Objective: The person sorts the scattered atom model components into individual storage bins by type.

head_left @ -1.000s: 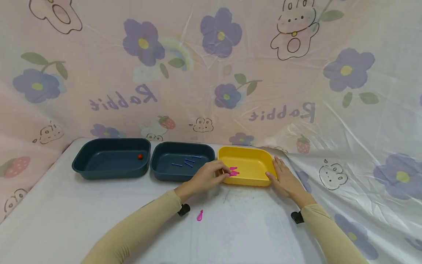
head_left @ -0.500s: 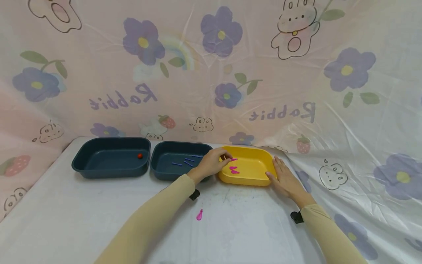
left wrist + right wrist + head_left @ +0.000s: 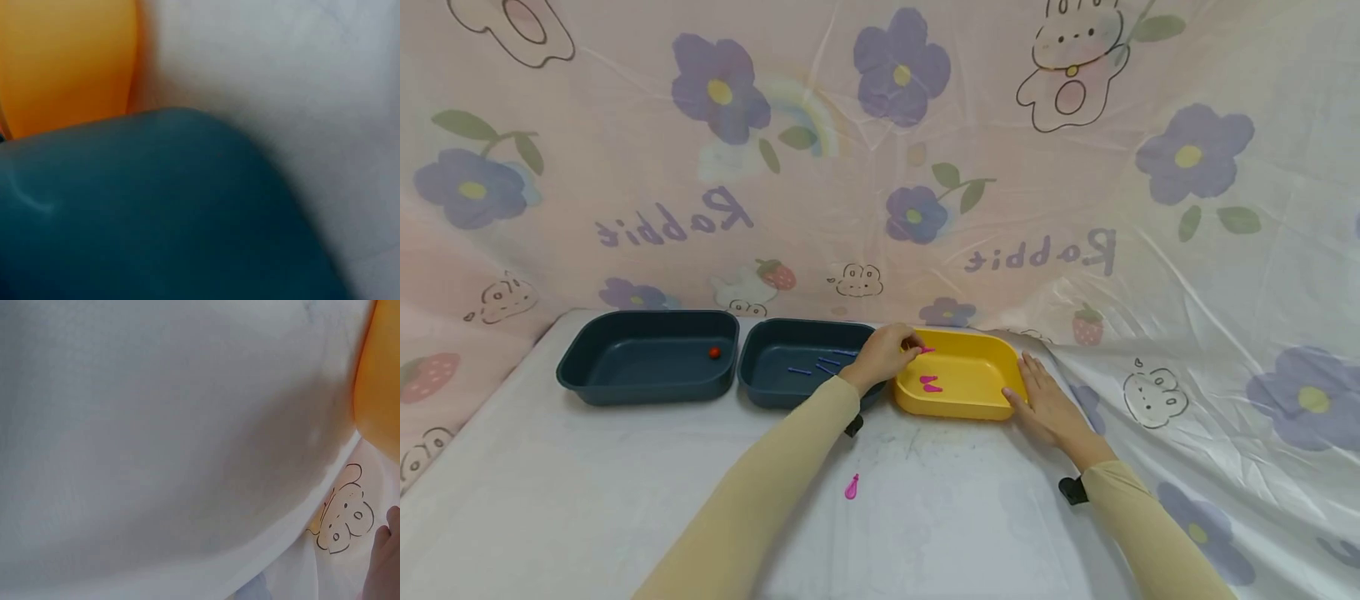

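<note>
In the head view my left hand (image 3: 883, 358) reaches over the near left corner of the yellow tray (image 3: 977, 408). Between its thumb and fingers it pinches a small pink drop-shaped piece (image 3: 928, 350), partly hidden by the fingertips. Two similar pink pieces (image 3: 932, 388) lie on the tray floor just below. My right hand (image 3: 1051, 408) rests against the tray's right side with fingers straight; a few of its fingers (image 3: 384, 550) show at the edge of the right wrist view. Another pink piece (image 3: 852, 487) lies on the white cloth in front.
A dark teal tray (image 3: 775, 392) with several thin blue sticks (image 3: 799, 371) stands left of the yellow one, partly under my left wrist. Farther left, a larger dark teal tray (image 3: 647, 392) holds a small red ball (image 3: 714, 352). A patterned curtain (image 3: 820, 208) hangs behind.
My left hand has lifted one pink piece away from the other two and carried it toward the tray's far left corner. The right hand stays at the tray's side.
</note>
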A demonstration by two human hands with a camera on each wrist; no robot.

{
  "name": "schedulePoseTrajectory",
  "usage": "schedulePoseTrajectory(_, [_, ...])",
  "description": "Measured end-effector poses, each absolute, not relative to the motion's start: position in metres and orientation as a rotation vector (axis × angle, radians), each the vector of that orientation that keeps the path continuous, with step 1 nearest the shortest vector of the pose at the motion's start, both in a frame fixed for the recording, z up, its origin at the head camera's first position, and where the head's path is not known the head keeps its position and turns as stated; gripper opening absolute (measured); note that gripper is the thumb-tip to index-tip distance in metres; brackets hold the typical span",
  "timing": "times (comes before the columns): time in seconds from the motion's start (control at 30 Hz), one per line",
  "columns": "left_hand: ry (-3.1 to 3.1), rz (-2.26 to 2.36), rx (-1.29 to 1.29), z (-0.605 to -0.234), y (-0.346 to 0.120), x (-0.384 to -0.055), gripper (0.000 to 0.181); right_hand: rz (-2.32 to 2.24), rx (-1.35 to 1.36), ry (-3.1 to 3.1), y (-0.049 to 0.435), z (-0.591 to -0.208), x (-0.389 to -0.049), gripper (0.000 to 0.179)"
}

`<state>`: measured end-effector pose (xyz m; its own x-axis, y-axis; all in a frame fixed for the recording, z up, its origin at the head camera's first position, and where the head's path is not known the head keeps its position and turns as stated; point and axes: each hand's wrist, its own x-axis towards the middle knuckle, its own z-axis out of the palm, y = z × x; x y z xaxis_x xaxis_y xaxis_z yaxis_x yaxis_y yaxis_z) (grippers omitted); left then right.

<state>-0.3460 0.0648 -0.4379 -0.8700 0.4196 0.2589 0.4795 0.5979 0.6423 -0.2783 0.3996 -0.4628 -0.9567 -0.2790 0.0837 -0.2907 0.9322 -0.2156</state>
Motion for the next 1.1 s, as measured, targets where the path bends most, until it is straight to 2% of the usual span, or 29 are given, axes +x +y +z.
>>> schedulePoseTrajectory(0.43, [-2.805,-0.951,-0.737,-0.444,0.07,-0.351,0.014,0.364,0.449,-3.027,0.401,-0.464,-0.279,0.085])
schedulePoseTrajectory(1.1, [-2.757,-1.043,-0.79,-0.442,0.06,-0.347,0.019,0.359,0.435,-3.033,0.399,-0.462,-0.276,0.085])
